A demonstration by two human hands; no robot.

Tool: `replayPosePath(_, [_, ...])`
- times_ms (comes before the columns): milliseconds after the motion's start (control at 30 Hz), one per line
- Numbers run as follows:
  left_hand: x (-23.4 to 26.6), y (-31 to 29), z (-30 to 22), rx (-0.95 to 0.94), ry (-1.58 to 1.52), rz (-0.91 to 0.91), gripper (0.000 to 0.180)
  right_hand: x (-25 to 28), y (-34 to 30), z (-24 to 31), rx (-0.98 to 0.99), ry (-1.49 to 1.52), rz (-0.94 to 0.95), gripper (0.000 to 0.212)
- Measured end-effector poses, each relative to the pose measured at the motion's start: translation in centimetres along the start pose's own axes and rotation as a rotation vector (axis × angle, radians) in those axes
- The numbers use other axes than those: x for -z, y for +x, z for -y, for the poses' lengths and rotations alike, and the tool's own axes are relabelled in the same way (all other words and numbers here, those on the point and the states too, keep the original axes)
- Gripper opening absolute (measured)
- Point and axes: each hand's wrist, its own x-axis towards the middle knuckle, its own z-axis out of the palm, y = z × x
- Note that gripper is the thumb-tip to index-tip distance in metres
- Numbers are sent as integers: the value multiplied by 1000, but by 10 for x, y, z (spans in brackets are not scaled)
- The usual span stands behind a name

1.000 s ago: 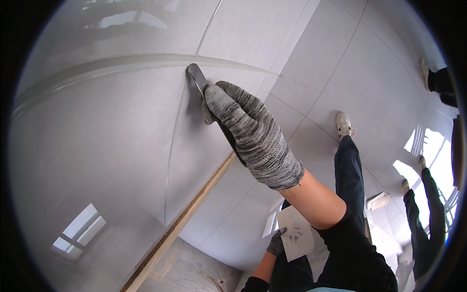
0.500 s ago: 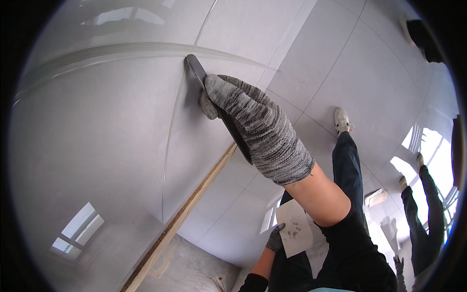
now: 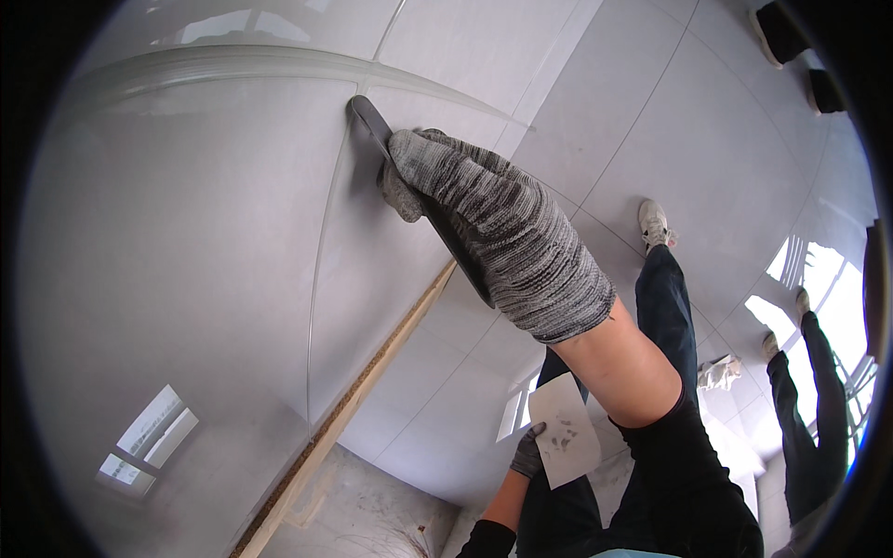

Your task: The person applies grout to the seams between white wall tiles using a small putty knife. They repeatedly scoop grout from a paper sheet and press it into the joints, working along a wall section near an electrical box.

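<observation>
My right hand (image 3: 465, 191), in a grey-and-black striped knit glove, grips a long dark flat scraper (image 3: 456, 251) with a rounded tip. Thumb and fingers press its two faces. That tip lies at a thin vertical joint between large glossy grey panels (image 3: 205, 242), just below where a cross joint meets it. Lower down, my gloved left hand (image 3: 527, 453) pinches the edge of a white sheet (image 3: 564, 432) marked with several grey smudges. The sheet hangs in front of my dark trousers.
A wooden strip (image 3: 372, 363) runs along the panel's lower edge. My shoe (image 3: 653, 221) stands on grey floor tiles. Another person's dark shoes (image 3: 779, 35) show at the upper right, more dark trouser legs (image 3: 823, 400) at the right. A crumpled pale object (image 3: 719, 372) lies nearby.
The scraper's tip sits slightly farther below the cross joint, along the vertical joint. My left hand keeps the sheet. Shoes at the upper right moved; a gloved hand at the lower right has left view.
</observation>
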Motion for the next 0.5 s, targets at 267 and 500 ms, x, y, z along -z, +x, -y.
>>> replayPosePath(267, [-8, -2, 0, 2, 36, -42, 60, 1, 1, -1, -59, 78, 28, 27])
replayPosePath(500, [-8, -2, 4, -18, 26, -12, 59, -6, -3, -11, -179, 215, 64, 32])
